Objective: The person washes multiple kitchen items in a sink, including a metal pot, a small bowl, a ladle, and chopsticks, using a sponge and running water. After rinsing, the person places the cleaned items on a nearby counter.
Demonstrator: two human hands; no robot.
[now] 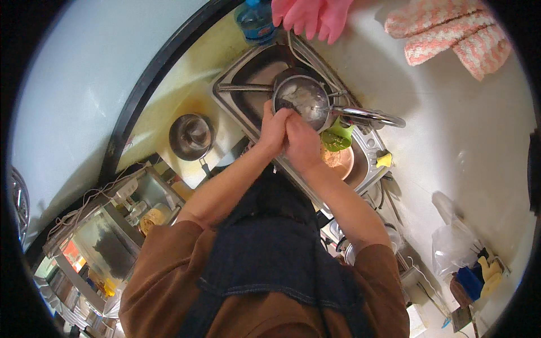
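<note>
A metal pot [302, 95] with a long handle sits over the left basin of a steel double sink [236, 78], with water and pale matter inside it. My left hand [277, 129] and my right hand [302, 137] meet at the pot's near edge, wrists close together. Something dark shows by the fingertips inside the pot; what it is, I cannot tell. The chrome faucet [367, 115] reaches to the pot's right side. Just below it, a green plastic strainer [338, 137] stands over an orange-brown bowl [343, 162] in the right basin.
A frying pan [191, 137] with a dark handle lies left of the sink. A blue-tinted plastic bottle [255, 25] stands behind it. Pink rubber gloves [315, 17] and striped cloths [452, 36] hang at the wall. A yellow sponge [383, 160] rests on the sink's right edge.
</note>
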